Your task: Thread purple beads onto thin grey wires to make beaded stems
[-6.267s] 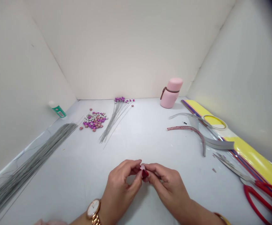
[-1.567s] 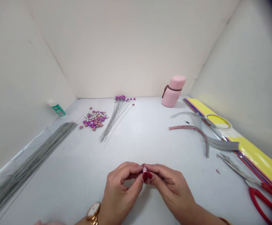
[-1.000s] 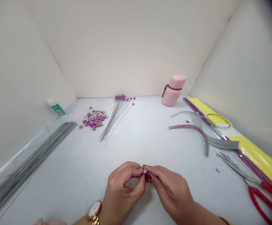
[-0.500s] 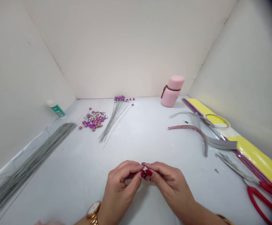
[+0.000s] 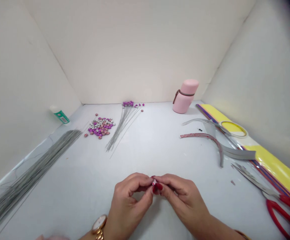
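Observation:
My left hand (image 5: 133,196) and my right hand (image 5: 183,196) meet at the front middle of the table, thumbs and fingertips closed together. Between them they pinch a small pale, shiny paper star (image 5: 154,182), mostly covered by the fingers. Beyond them at the left is a pile of small purple, pink and silver paper stars (image 5: 101,127). Beside that pile lies a fan of thin wires (image 5: 118,128) with purple stars (image 5: 128,104) at the far ends.
A thick bundle of grey wires (image 5: 35,176) runs along the left. A glue tube (image 5: 62,116) leans near the left wall. At the back right stands a pink flask (image 5: 184,100). Paper strips (image 5: 237,153), a tape roll (image 5: 246,133), yellow sheets (image 5: 272,163) and red-handled scissors (image 5: 272,206) lie right.
Both hands keep their pinch on the small star, the fingertips and thumbs shifting slightly around it. The view has moved a little; the things on the table stay in place.

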The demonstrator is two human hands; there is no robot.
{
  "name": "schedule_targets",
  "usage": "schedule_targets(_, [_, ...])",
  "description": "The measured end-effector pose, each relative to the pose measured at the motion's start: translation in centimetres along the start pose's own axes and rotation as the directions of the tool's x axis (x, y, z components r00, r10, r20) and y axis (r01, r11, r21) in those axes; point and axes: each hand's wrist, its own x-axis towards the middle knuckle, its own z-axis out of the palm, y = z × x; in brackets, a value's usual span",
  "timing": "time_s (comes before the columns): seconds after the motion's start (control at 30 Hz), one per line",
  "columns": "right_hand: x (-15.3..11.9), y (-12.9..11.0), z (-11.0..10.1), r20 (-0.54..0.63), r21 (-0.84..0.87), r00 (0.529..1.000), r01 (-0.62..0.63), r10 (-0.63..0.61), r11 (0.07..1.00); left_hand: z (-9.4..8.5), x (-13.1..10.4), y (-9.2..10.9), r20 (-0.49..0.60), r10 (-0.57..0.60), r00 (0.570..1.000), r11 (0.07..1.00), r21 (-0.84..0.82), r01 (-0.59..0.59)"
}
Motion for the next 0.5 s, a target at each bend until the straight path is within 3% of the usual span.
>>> schedule_targets(0.17, [-0.08, -0.11, -0.20, 0.064, -0.045, 0.996, 0.066, -0.063, 0.997, 0.04, 0.18, 0.08, -0.051, 0.086, 0.995, 0.995, 0.058, -0.083])
schedule_targets(0.33, [-0.22, 0.04, -0.18, 0.046, -0.145, 0.989, 0.144, -0.138, 0.979, 0.17, 0.23, 0.05, -0.059, 0.118, 0.991, 0.989, 0.093, -0.112])
schedule_targets(0.5, [-0.51, 0.72, 0.49, 0.010, -0.392, 0.944, 0.307, -0.330, 0.867, 0.71, 0.17, -0.06, -0.110, 0.160, 0.981, 0.978, 0.152, -0.143])
